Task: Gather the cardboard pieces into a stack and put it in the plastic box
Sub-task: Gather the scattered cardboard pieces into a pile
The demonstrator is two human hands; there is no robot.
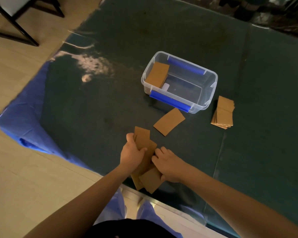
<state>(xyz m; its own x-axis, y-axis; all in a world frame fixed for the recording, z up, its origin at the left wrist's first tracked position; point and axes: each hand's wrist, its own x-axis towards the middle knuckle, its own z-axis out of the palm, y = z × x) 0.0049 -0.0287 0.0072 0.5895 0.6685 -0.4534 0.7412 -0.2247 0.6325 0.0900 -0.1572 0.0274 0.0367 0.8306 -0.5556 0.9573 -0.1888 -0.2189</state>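
Head view looks down on a dark green table (pixel 179 31) with a glossy top, a blue cloth (pixel 24 121) hanging off its edge at 9 o'clock. Both hands work close together at 6 o'clock, near the front edge. The left hand (pixel 131 155) is clamped on the left side of a loose bundle of cardboard pieces (pixel 144 152), thumb lying across the top sheet and fingers curled around the far edge. The right hand (pixel 169 166) lies palm down against the right side of that same bundle, fingertips touching the top sheet; its thumb grips a lower piece that fans out toward 6 o'clock. The sheets in the bundle are skewed, not squared up.

A single piece (pixel 169 121) lies flat on the table between the hands and the box, just beside the box's near blue handle. The clear plastic box (pixel 212 98) sits past centre toward 1 o'clock, lid off, with blue handles on its two long sides. Inside it, a cardboard stack (pixel 157 74) leans tilted against the wall at its 9 o'clock end, with a small white object (pixel 165 86) by its lower edge. A second stack (pixel 224 115) lies on the table at 3 o'clock, just beside the box's right end, its sheets slightly fanned.
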